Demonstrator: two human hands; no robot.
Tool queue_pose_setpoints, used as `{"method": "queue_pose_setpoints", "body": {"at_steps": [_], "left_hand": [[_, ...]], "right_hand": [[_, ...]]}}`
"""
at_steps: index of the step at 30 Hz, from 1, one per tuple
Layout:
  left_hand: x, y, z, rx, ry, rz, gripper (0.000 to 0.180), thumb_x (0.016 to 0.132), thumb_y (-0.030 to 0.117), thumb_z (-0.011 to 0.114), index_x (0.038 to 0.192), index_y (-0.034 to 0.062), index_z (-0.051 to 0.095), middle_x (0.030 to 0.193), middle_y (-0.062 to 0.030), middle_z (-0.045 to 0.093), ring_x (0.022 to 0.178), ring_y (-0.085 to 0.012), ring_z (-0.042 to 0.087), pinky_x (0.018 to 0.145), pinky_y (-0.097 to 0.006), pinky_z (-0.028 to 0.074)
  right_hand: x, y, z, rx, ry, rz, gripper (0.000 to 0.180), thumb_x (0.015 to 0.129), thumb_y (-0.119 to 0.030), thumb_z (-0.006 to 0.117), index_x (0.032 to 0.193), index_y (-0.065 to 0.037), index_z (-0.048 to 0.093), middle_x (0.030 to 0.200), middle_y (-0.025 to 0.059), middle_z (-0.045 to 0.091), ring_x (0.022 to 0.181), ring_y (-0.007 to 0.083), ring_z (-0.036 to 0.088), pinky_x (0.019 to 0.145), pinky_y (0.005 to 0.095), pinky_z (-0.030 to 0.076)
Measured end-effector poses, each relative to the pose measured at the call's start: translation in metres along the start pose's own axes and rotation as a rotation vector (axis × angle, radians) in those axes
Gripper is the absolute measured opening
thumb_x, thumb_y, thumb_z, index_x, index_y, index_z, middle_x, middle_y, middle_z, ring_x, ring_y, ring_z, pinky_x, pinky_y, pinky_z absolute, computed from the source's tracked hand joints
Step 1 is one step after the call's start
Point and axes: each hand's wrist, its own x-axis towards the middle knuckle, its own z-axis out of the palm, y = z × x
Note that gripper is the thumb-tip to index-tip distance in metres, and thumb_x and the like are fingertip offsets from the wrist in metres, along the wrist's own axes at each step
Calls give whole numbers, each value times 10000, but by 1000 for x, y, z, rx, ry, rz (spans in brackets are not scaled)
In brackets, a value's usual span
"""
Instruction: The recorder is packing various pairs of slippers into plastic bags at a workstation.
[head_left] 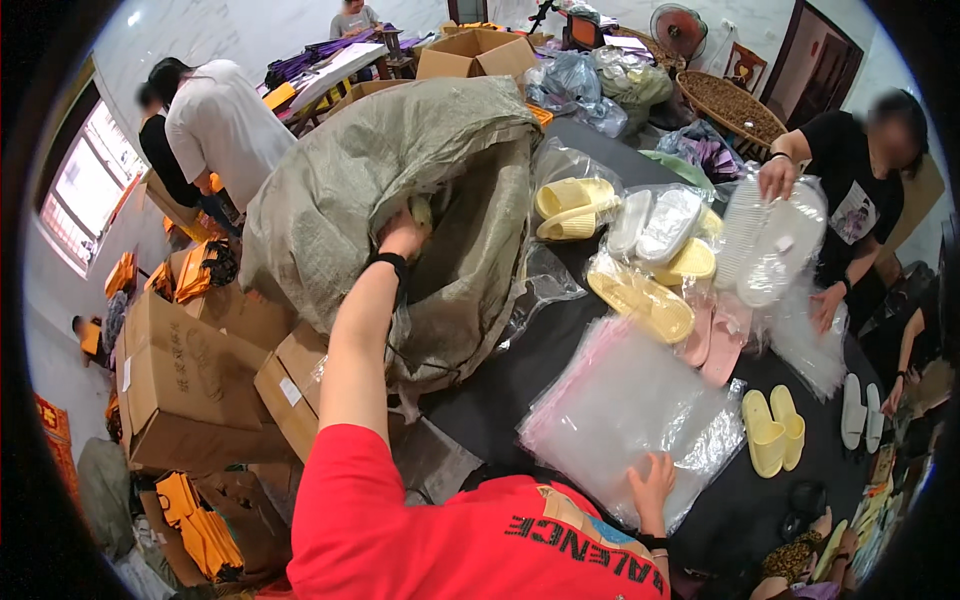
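My left hand point(402, 236) is buried at the mouth of the big woven sack point(400, 190) on the far left; I cannot tell what it grips. My right hand point(652, 480) lies flat and open, pinning the near stack of clear bags point(620, 410); I should draw slippers out gently and keep that stack square.

Pale marble walls point(200, 30), a bright window point(85, 185), dark wooden doors point(815, 60).

View: we have just one, from a camera on our head.
Facing: we look down and forward over a dark table point(560, 350).
Nearness: our red sleeve fills the bottom edge; our left hand point(403, 236) is farther off than our right hand point(652, 482).
Edges: round and dark, straight lines bend there.
Shared part: none, only one view.
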Motion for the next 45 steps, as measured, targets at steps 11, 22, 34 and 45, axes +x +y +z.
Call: {"method": "queue_pose_setpoints", "body": {"at_steps": [11,22,34,45], "left_hand": [[-1,-10,51,253,80,72,672,739,241,633,1321,84,338,1312,-219,398,1201,-395,384,955,-522,320],[65,49,-87,-36,159,252,345,902,256,435,1129,22,548,1162,-191,520,1015,-355,505,863,-442,402],[119,9,19,123,-207,32,655,803,435,578,1264,-2,418,1290,-198,434,1171,-359,413,960,-448,339],[110,-8,-2,50,-138,-42,520,833,380,556,1180,0,481,1223,-163,475,1116,-296,437,932,-400,352]], "right_hand": [[1,-1,5,6,7,26,559,701,-282,691,1183,-90,482,1366,186,295,1284,357,228,1038,494,178],[3,-8,9,-9,14,96,526,707,-265,674,1166,-94,482,1360,189,309,1279,360,243,1042,484,183],[5,4,24,2,82,38,561,700,-327,661,1161,-68,475,1332,205,316,1246,377,264,1007,500,202],[7,-1,31,-9,153,70,491,689,-316,658,1083,-74,493,1266,186,363,1194,371,303,977,501,216]]}}
